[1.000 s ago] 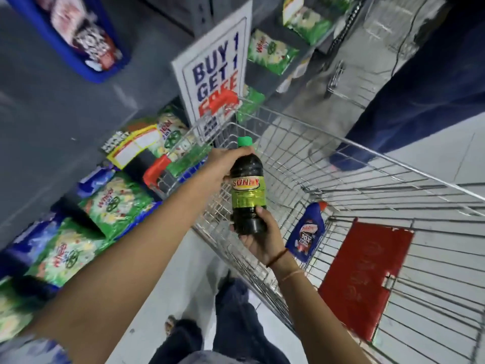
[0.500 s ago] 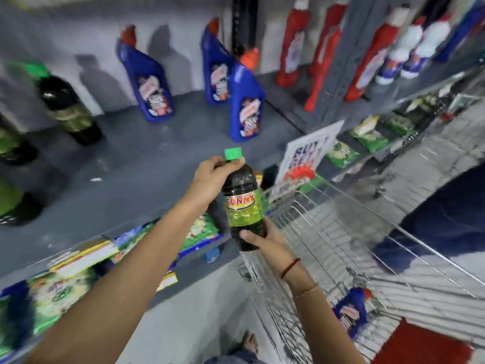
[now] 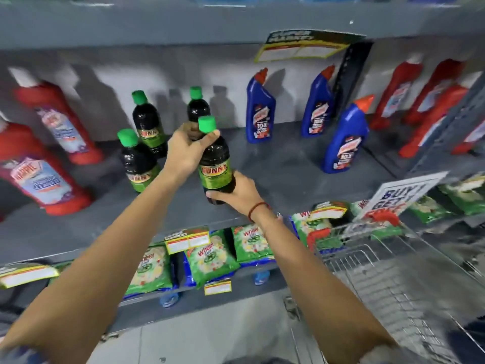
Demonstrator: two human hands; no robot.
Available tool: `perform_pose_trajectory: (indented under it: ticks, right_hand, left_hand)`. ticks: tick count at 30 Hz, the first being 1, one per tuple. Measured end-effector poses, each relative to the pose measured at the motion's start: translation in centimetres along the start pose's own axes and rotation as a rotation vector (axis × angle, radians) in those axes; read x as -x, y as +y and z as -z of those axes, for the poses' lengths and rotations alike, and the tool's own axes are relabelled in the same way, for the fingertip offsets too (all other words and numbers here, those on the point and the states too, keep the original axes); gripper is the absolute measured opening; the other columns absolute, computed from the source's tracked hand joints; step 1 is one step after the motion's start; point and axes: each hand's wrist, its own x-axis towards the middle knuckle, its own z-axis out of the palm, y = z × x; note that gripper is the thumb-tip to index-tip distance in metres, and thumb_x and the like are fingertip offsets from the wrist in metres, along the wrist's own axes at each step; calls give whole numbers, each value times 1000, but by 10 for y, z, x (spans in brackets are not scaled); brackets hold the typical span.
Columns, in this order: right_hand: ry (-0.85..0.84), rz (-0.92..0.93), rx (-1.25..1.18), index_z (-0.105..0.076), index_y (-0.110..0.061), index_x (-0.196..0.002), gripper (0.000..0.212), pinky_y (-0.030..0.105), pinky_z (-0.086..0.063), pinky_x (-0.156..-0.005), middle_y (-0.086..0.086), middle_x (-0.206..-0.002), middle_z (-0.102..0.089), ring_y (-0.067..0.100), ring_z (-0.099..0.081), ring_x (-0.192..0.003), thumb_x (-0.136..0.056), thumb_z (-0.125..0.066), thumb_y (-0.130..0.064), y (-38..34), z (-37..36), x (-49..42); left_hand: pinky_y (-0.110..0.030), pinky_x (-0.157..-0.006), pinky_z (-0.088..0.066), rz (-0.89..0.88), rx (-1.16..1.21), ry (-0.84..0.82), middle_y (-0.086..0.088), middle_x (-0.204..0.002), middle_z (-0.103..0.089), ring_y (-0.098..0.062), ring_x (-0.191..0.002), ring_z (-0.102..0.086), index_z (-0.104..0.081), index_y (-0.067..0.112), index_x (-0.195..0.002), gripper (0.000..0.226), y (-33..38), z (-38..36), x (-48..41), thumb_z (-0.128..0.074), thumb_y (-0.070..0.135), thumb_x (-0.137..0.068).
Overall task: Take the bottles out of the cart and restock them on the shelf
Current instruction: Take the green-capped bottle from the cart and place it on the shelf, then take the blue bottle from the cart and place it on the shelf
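A dark bottle (image 3: 215,164) with a green cap and a green "SUNNY" label is held upright over the grey shelf (image 3: 283,177). My left hand (image 3: 186,151) grips its neck just under the cap. My right hand (image 3: 236,194) cups its base from below. Three matching dark bottles stand on the shelf behind and to the left: one (image 3: 137,161) nearest, one (image 3: 147,122) further back, one (image 3: 198,105) partly hidden by my left hand. The wire cart (image 3: 393,271) is at the lower right; its inside is blurred.
Blue cleaner bottles (image 3: 259,109) stand on the shelf right of the dark ones, one (image 3: 343,137) nearer the front. Red cleaner bottles (image 3: 60,122) fill the far left and far right. Green detergent packets (image 3: 207,256) lie on the lower shelf. A "BUY 1 GET 1" sign (image 3: 399,195) stands by the cart.
Both hands have carried the bottle from above the cart up and over to the shelf. My view has swung from the cart to the shelf front.
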Motion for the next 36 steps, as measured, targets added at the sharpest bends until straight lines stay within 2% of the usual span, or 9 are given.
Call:
perform_pose_trajectory:
  ticks: [7, 12, 17, 20, 23, 25, 28, 32, 36]
  right_hand:
    - [14, -11, -3, -43, -6, -127, 70, 28, -38, -96, 18, -128, -55, 30, -50, -120, -70, -79, -24, 16, -24, -36]
    - [19, -37, 6, -38, -7, -131, 77, 39, -40, -103, 18, -131, -52, 32, -48, -123, -70, -78, -29, 28, -30, -47]
    - [57, -77, -56, -41, -7, -130, 72, 39, -45, -98, 18, -126, -56, 30, -54, -115, -70, -78, -22, 36, -17, -28]
    - [188, -82, -137, -48, -8, -127, 57, 33, -52, -89, 14, -120, -58, 18, -58, -103, -76, -73, -18, 57, 10, 11]
    - [427, -94, -188, -61, -7, -108, 31, 15, -51, -76, 6, -100, -63, -3, -59, -82, -78, -70, -9, 99, 51, 68]
    - [573, -206, -269, -65, -15, -93, 18, 14, -51, -75, -1, -89, -66, -4, -60, -77, -78, -69, -6, 137, 78, 115]
    - [748, -472, -306, -61, -28, -75, 29, 12, -50, -64, -11, -69, -68, -6, -60, -64, -79, -66, 1, 191, 116, 187]
    - [836, -806, -218, -62, -9, -90, 9, 36, -51, -71, 9, -81, -63, 22, -62, -74, -82, -65, -8, 255, 143, 271]
    - [782, -1201, -181, -62, 3, -101, 24, 33, -45, -78, 23, -98, -67, 34, -63, -94, -80, -65, -9, 313, 139, 349]
  left_hand:
    - [-17, -72, -48, -87, -182, -46, -9, -94, -65, -18, -85, -61, -57, 6, -102, 32, -15, 9, -5, -69, 25, -79]
    - [-33, -88, -51, -123, -197, -77, -12, -107, -67, -21, -97, -63, -57, 5, -108, 36, -19, 3, -12, -67, 26, -81]
    - [-3, -68, -40, -73, -201, 22, -3, -98, -59, -15, -91, -57, -57, 2, -110, 38, -18, -8, -10, -67, 25, -81]
    - [-24, -92, -44, -143, -106, 212, -6, -103, -59, -20, -101, -57, -54, 18, -106, 34, -34, -25, 13, -68, 29, -77]
    - [-38, -96, -37, -200, -161, 373, -16, -109, -50, -29, -109, -46, -50, 12, -113, 33, -51, -72, 68, -59, 18, -81]
    - [-40, -91, -40, -227, -134, 196, -6, -107, -46, -28, -105, -48, -49, 14, -113, 32, -57, -119, 114, -57, 15, -82]
    - [-40, -89, -44, -245, -112, -372, 0, -106, -52, -15, -102, -50, -54, 22, -109, 31, -70, -196, 173, -55, 22, -78]
    - [-27, -86, -42, -135, -188, -957, -8, -109, -63, -22, -102, -57, -60, 9, -108, 32, -81, -281, 226, -63, 16, -77]
    - [-33, -87, -46, -37, -390, -1361, -13, -114, -61, -27, -104, -59, -56, 7, -114, 37, -101, -348, 259, -65, 17, -80]
